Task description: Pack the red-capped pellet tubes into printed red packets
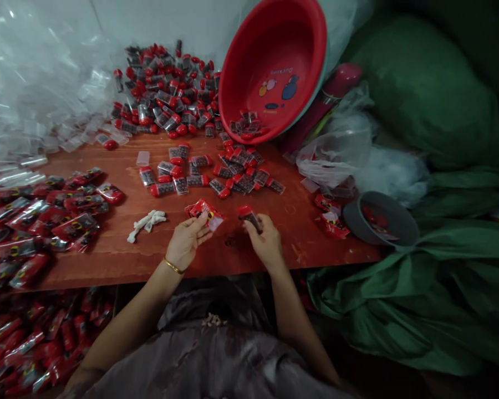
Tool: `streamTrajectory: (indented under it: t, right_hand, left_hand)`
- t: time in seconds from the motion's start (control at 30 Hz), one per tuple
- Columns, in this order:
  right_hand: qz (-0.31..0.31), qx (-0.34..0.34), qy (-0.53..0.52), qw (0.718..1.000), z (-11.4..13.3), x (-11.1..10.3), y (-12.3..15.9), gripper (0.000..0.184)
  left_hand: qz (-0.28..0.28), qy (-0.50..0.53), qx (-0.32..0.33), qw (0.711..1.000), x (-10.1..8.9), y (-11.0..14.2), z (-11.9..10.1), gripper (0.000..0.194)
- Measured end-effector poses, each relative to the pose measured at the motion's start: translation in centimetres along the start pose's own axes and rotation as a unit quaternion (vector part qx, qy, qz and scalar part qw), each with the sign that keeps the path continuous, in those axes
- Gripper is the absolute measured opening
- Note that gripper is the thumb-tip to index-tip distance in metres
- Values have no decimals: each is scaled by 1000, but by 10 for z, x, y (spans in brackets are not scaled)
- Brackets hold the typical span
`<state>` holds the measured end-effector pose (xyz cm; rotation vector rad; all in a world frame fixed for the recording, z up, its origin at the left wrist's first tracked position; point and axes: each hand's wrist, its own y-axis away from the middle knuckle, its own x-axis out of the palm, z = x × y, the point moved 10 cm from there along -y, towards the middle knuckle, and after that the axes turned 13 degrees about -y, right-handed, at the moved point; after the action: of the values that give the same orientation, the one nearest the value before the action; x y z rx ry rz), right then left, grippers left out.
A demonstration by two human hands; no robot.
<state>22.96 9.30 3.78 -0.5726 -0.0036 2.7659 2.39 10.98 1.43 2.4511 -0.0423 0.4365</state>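
My left hand (184,241) is closed on a red printed card (211,215) with a yellow and black mark, pinching it between thumb and fingers just above the table's front part. In my right hand (266,241) is a small clear container (253,219) with dark contents and a red cap, tilted with the cap end up and to the left. The two hands are a short gap apart. Beyond them on the wooden table (249,260) lies a loose group of similar red-capped containers (183,169). A crumpled white item (148,223) rests left of my left hand.
A red basin (270,50) leans at the back beside a big heap of red-capped containers (162,94). Clear plastic sleeves (37,83) pile up at left, above packaged red items (45,216). At right stand a grey bowl (357,221) and green cloth (441,288).
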Motion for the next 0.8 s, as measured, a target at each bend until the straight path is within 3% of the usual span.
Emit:
streamTrajectory:
  t: [0.07,0.17,0.3,0.5,0.67,0.8]
  right_hand:
    - [75,16,-132,988,12,9,18,28]
    - [124,13,-191,974,31,14,37,23]
    - [133,-3,-168,977,44,17,43,17]
    - [151,19,-165,974,40,29,44,16]
    - [117,16,-204,972,38,31,44,20]
    - [140,27,-226,964,35,43,47,20]
  left_hand:
    - [5,-4,4,1000,0,2,0,45]
    - [19,-27,16,999,3,6,-1,43]
    - [26,-57,43,997,6,10,-4,44]
    - [18,-72,54,996,3,12,-5,42]
    - [15,-70,69,995,5,13,-10,41]
    - [21,-54,89,994,9,14,-12,38]
